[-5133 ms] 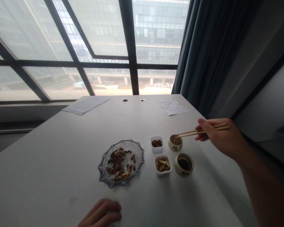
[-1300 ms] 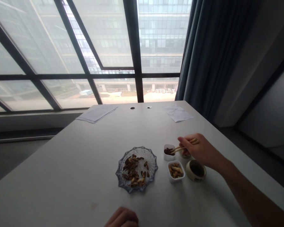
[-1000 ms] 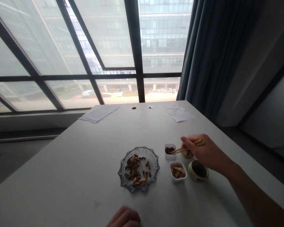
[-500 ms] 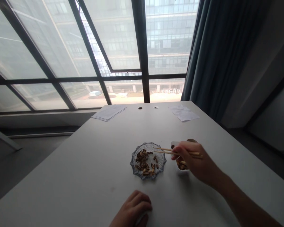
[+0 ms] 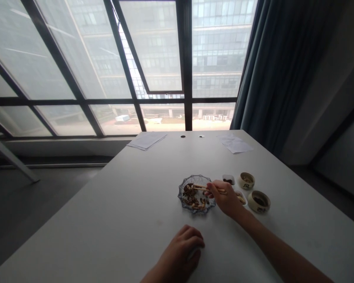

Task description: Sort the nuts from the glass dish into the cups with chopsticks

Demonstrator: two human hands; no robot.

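Note:
My right hand [image 5: 222, 196] is closed round a pair of wooden chopsticks [image 5: 199, 188]. Their tips are over a scalloped clear glass dish [image 5: 181, 200], at the dark brown elongated pieces [image 5: 190, 192] heaped on its left side. Paler pieces [image 5: 196, 205] lie toward the dish's front. Whether the tips grip a piece is too small to tell. My left hand [image 5: 183, 249] rests on the table in front of the dish, fingers loosely bent and thumb apart, with nothing seen in it.
Right of the dish stand a small white tray of dark pieces [image 5: 228, 180], a white tray of pale pieces [image 5: 240, 197] partly behind my hand, and two patterned round pots [image 5: 247, 181]. Paper sheets [image 5: 147, 140] lie at the white table's far left, another sheet [image 5: 235, 143] far right.
My right hand has moved left with the chopsticks, their tips now deeper over the dish. The trays and pots are more exposed. The whole view has shifted slightly.

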